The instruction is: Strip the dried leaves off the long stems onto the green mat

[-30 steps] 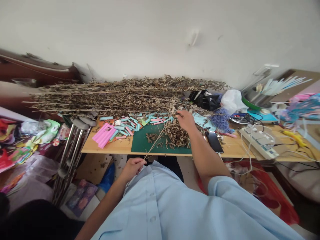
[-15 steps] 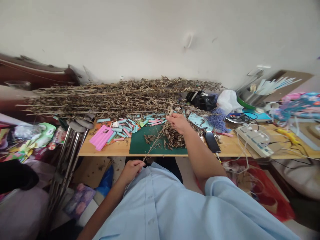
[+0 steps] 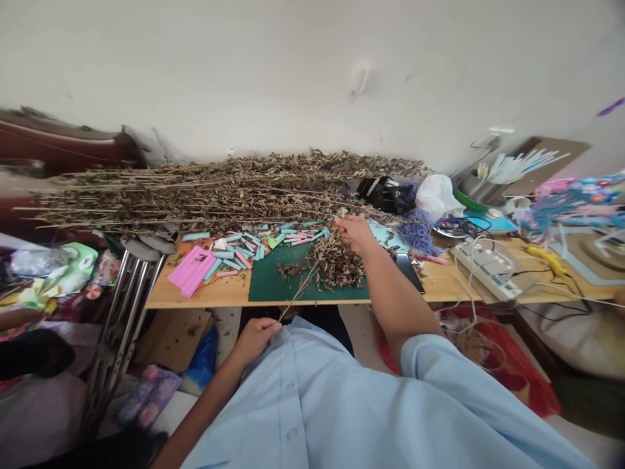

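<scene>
My left hand is closed around the lower end of a thin dried plant stem, close to the front of my shirt. That stem slants up over the green cutting mat toward a pile of crumpled dry leaves. Above the pile, my right hand has its fingers pinched together, with some pale dry plant matter at the fingertips. Whether it still grips the same stem is hard to see. Behind both hands lies a long heap of dried plant stalks against the wall.
Pink and blue paper rolls and a pink sheet lie left of the mat. To the right are a dark phone, purple yarn and a power strip with cables. Metal crutches lean at the table's left end.
My right hand has moved a little right and away from me, uncovering more of the leaf pile. My left hand stays about where it was on the stem. The view has shifted slightly right.
</scene>
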A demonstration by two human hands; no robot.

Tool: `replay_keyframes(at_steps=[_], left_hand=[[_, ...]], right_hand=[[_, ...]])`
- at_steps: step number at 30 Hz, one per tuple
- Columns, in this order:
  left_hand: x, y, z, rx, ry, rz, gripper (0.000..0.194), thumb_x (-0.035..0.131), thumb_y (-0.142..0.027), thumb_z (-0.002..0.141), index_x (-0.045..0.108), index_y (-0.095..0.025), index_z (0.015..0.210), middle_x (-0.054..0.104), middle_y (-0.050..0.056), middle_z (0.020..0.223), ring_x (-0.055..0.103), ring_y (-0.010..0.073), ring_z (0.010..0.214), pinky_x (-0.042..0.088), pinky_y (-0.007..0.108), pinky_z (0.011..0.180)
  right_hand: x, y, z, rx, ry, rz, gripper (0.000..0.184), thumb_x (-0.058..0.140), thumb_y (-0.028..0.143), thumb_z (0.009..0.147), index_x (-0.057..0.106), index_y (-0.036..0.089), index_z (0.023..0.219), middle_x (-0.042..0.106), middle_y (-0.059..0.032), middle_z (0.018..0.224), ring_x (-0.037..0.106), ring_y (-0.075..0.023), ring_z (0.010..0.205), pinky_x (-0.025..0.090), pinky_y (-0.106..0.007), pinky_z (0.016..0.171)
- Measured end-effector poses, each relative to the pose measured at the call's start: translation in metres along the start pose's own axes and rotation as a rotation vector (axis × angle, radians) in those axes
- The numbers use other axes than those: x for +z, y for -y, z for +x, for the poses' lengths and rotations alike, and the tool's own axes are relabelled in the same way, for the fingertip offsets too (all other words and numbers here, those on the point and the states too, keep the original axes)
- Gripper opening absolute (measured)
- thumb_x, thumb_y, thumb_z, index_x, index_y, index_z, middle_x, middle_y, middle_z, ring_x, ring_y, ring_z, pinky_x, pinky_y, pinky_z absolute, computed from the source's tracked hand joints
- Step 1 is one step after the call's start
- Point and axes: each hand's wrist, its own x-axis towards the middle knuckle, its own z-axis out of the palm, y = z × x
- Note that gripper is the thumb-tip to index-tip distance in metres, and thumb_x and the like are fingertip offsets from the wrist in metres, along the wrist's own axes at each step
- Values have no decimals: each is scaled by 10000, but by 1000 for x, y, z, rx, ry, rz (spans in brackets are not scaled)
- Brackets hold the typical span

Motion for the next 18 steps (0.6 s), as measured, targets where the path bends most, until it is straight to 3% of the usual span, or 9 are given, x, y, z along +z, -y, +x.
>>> replay_keyframes(at_steps=[11,15,18], left_hand=[[-4,3,-1,10,11,51,370,566,-485,812,615,-152,656,484,-41,527,393,97,488,281,234,526],[-5,4,-1,14,-19,18,355,570,-476,818,636,-151,691,477,-44,531,386,95,484,277,232,522],[-6,4,0,32,-31,-14,357,568,-477,827,647,-150,710,471,-45,534,388,94,485,274,229,520]], right_hand=[[-36,5,20,-53,-249,-318,362,720,411,771,460,206,626,416,65,485,303,-69,415,203,-232,416],[-50,8,17,-202,-267,-905,332,668,410,819,550,177,614,515,7,541,468,-129,551,343,-253,541],[-52,8,6,-289,-196,-1350,277,602,401,869,660,161,743,681,-88,764,618,-213,779,425,-283,693]])
